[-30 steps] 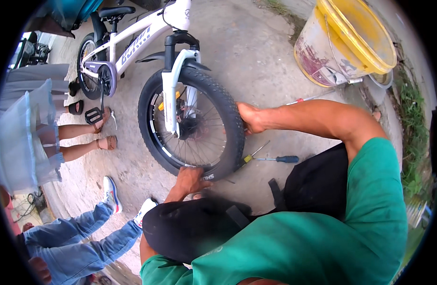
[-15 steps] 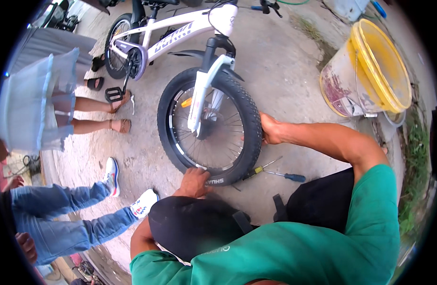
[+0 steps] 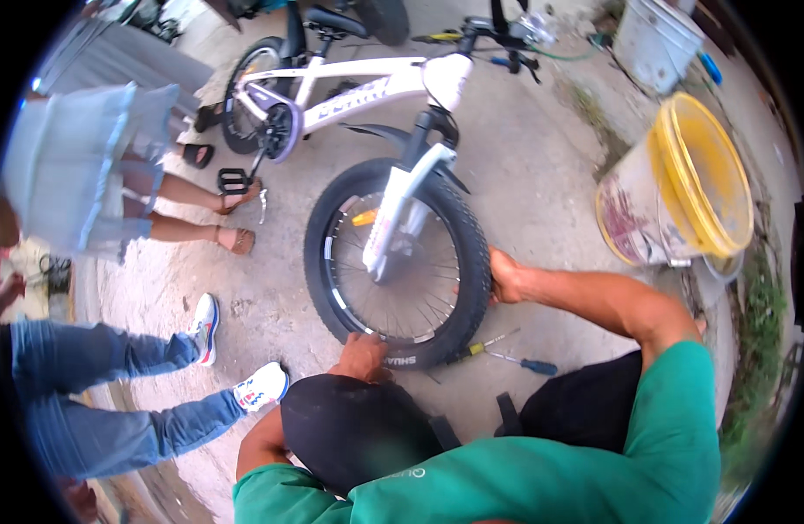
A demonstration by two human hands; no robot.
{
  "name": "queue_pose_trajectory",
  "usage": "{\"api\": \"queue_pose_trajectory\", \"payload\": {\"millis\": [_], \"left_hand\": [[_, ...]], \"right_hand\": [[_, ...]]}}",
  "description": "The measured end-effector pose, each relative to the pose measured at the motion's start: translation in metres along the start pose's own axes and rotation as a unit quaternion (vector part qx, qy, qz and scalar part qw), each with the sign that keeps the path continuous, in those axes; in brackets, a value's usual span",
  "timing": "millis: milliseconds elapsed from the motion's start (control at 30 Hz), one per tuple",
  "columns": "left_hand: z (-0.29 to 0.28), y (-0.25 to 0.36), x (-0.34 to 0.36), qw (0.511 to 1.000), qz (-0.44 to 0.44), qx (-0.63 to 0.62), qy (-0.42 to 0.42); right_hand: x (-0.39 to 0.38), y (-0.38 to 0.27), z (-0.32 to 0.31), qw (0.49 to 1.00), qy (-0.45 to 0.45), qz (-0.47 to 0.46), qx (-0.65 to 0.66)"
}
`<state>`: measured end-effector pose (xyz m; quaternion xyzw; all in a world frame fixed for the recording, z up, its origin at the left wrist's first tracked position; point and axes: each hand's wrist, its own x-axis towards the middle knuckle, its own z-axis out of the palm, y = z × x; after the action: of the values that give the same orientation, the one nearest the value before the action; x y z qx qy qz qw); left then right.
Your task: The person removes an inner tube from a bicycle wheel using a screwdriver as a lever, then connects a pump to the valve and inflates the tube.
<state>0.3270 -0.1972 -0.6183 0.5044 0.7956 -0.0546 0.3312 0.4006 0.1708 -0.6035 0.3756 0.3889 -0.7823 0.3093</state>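
Note:
A white and purple bicycle (image 3: 350, 103) is in front of me, its front wheel (image 3: 330, 297) nearest. My left hand (image 3: 364, 356) is at the lower left of the black tyre (image 3: 400, 361), fingers curled over its edge. On the wheel's right side, my right hand (image 3: 507, 276) is closed around the tyre, some fingers hidden behind it. The white fork (image 3: 404, 205) crosses the spokes, and an orange reflector (image 3: 364, 217) sits among them. By the tyre's lower right lie a yellow-green-handled tool (image 3: 474, 349) and a blue-handled screwdriver (image 3: 538, 367) on the concrete.
To the right stands a yellow-rimmed bucket (image 3: 611, 223), with a pale bucket (image 3: 651, 48) farther back. Two people stand at the left, one in jeans (image 3: 114, 358) and white shoes (image 3: 262, 386), the other in a light-blue skirt (image 3: 83, 170). Weeds (image 3: 751, 323) line the right edge.
My view has shifted, so the bicycle, buckets and people sit lower in the picture. Both hands stay on the tyre at about the same spots.

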Motion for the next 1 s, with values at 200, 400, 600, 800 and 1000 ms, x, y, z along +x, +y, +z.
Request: {"api": "queue_pose_trajectory", "payload": {"millis": [200, 400, 600, 800, 1000], "left_hand": [[0.006, -0.014, 0.000, 0.996, 0.027, -0.004, 0.086], [-0.006, 0.001, 0.009, 0.993, 0.061, -0.073, 0.070], [-0.034, 0.057, 0.030, 0.947, 0.037, -0.304, 0.099], [-0.098, 0.076, 0.049, 0.815, -0.015, -0.577, 0.054], [-0.122, 0.076, 0.069, 0.788, -0.032, -0.605, 0.110]], "right_hand": [[0.006, -0.003, -0.001, 0.998, 0.020, -0.001, 0.064], [0.003, -0.026, -0.008, 0.993, 0.025, -0.009, 0.112], [0.031, -0.044, -0.025, 0.988, -0.013, -0.116, 0.098], [0.017, 0.022, -0.017, 0.997, -0.072, -0.007, -0.021], [0.094, 0.100, 0.056, 0.951, -0.226, -0.091, 0.189]]}}
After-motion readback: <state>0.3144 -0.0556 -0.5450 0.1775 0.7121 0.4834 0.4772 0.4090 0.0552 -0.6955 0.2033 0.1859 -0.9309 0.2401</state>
